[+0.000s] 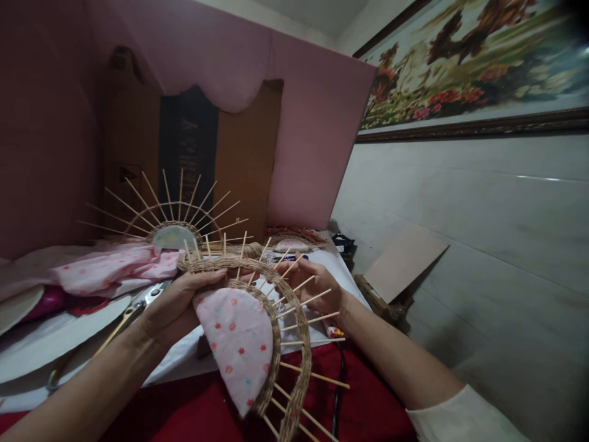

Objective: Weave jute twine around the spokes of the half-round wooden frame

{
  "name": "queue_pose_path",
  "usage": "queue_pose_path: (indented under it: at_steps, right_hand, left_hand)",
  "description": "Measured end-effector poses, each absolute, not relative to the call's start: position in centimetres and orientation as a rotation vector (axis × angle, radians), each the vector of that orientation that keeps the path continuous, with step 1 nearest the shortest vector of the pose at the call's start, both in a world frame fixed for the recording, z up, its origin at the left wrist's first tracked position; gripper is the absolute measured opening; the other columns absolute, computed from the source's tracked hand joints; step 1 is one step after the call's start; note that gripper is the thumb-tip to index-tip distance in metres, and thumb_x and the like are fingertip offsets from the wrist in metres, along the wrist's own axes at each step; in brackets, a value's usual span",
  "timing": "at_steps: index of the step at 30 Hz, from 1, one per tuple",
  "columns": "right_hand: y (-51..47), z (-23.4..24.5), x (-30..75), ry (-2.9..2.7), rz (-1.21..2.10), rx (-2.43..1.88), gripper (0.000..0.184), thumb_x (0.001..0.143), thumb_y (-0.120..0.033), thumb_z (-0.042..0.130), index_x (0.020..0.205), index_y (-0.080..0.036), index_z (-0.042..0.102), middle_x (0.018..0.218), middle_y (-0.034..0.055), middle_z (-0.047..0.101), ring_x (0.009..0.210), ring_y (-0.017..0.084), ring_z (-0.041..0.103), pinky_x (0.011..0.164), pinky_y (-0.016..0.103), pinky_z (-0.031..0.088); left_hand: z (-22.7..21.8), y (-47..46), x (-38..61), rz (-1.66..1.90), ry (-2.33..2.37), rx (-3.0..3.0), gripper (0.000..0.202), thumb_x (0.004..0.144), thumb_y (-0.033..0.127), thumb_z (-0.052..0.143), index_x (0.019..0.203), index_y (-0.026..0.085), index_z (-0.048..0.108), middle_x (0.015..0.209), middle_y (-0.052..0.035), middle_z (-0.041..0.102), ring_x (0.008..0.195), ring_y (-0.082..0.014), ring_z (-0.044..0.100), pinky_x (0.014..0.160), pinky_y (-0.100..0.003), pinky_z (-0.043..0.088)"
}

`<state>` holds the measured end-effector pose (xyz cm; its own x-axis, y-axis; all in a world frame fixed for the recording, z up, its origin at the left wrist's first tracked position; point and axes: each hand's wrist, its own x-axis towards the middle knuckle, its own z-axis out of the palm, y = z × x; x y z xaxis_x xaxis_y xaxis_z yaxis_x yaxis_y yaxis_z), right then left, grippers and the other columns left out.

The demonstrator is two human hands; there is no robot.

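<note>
- A half-round woven frame with pink flowered cloth centre (243, 344) is gripped at its rim by the left hand (175, 307) and tilted, seemingly for viewing.
- Its thin wooden spokes (313, 375) are clasped by the right hand (317, 288), steadying it.

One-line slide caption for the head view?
The left hand and right hand hold a half-round woven frame with pink floral fabric and stick spokes; a second frame sits behind.

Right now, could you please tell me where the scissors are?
In the head view, the scissors lie left of centre on white paper, beside the left hand and below the pink cloth.
</note>
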<state>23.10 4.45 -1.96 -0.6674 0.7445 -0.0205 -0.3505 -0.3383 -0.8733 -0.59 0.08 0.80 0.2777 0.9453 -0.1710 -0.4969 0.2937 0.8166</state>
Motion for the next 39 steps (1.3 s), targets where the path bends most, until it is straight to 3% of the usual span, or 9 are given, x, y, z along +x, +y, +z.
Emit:
queue_pose_path:
  at_steps: [3, 7, 13, 19, 25, 29, 33, 39]
  right_hand:
    - [4.3, -2.1, 23.1, -1.280, 1.999, -0.610, 0.019, 0.079, -0.028, 0.061, 0.090, -0.014, 0.066, 0.084, 0.0065, 0.068, 0.072, 0.015, 0.061, 0.066, 0.026, 0.047]
    - [3.9, -2.1, 22.9, -1.312, 1.929, -0.689, 0.022, 0.065, -0.020, 0.073, 0.084, -0.013, 0.066, 0.072, 0.0015, 0.066, 0.062, 0.011, 0.059, 0.061, 0.023, 0.045]
    - [3.7, -1.9, 22.5, -1.312, 1.844, -0.770, 0.017, 0.061, -0.019, 0.077, 0.067, -0.012, 0.062, 0.057, -0.0034, 0.058, 0.049, 0.005, 0.049, 0.048, 0.018, 0.034]
    - [3.8, -2.0, 22.6, -1.309, 1.812, -0.790, 0.021, 0.058, -0.021, 0.079, 0.068, -0.013, 0.063, 0.060, -0.0018, 0.060, 0.052, 0.007, 0.051, 0.049, 0.019, 0.035]
    - [4.4, -2.0, 22.9, -1.314, 1.776, -0.803, 0.029, 0.056, -0.032, 0.082, 0.067, -0.014, 0.063, 0.061, -0.0015, 0.059, 0.053, 0.008, 0.052, 0.050, 0.021, 0.037]
    - [5.1, -2.1, 23.5, -1.341, 1.743, -0.831, 0.030, 0.056, -0.033, 0.082, 0.067, -0.013, 0.063, 0.055, -0.0039, 0.054, 0.043, 0.004, 0.040, 0.043, 0.019, 0.026]
    - [5.5, -2.3, 23.9, -1.390, 1.716, -0.848, 0.028, 0.058, -0.033, 0.080, 0.068, -0.013, 0.064, 0.047, -0.0076, 0.042, 0.039, 0.002, 0.027, 0.040, 0.019, 0.014]
    - [5.4, -2.4, 23.8, -1.462, 1.700, -0.865, 0.022, 0.057, -0.029, 0.077, 0.066, -0.013, 0.065, 0.046, -0.0075, 0.041, 0.040, 0.003, 0.024, 0.041, 0.020, 0.012]
  left_hand:
    - [0.8, 0.1, -0.6, 1.098, 0.745, 0.719, 0.021, 0.079, -0.005, 0.050, 0.077, 0.004, 0.069, 0.068, -0.0116, 0.074, 0.060, -0.0178, 0.070, 0.059, -0.025, 0.057]
    - [0.7, 0.2, -0.7, 1.066, 0.741, 0.748, 0.021, 0.080, -0.003, 0.050, 0.087, 0.003, 0.069, 0.076, -0.0136, 0.075, 0.066, -0.0192, 0.071, 0.064, -0.027, 0.058]
    - [0.0, 0.6, -0.8, 1.067, 0.760, 0.782, 0.023, 0.079, -0.001, 0.050, 0.089, 0.005, 0.070, 0.082, -0.0166, 0.074, 0.067, -0.0207, 0.071, 0.063, -0.028, 0.058]
    - [-0.5, 0.8, -0.8, 1.061, 0.773, 0.787, 0.023, 0.079, 0.002, 0.050, 0.091, 0.004, 0.069, 0.087, -0.0190, 0.074, 0.070, -0.0217, 0.070, 0.073, -0.034, 0.058]
    - [-0.1, 0.6, -0.7, 1.086, 0.747, 0.734, 0.023, 0.078, -0.002, 0.049, 0.080, 0.005, 0.071, 0.072, -0.0149, 0.074, 0.061, -0.0196, 0.070, 0.058, -0.025, 0.058]
    - [0.1, 0.5, -0.7, 1.090, 0.743, 0.745, 0.023, 0.078, -0.002, 0.049, 0.084, 0.004, 0.071, 0.078, -0.0170, 0.074, 0.066, -0.0220, 0.071, 0.061, -0.029, 0.059]
    - [0.2, 0.5, -0.6, 1.097, 0.735, 0.748, 0.023, 0.077, -0.003, 0.050, 0.080, 0.005, 0.071, 0.072, -0.0148, 0.074, 0.061, -0.0197, 0.070, 0.057, -0.025, 0.058]
    - [0.2, 0.1, -0.5, 1.094, 0.736, 0.769, 0.024, 0.078, -0.003, 0.049, 0.083, 0.005, 0.071, 0.071, -0.0146, 0.074, 0.059, -0.0191, 0.069, 0.056, -0.025, 0.058]
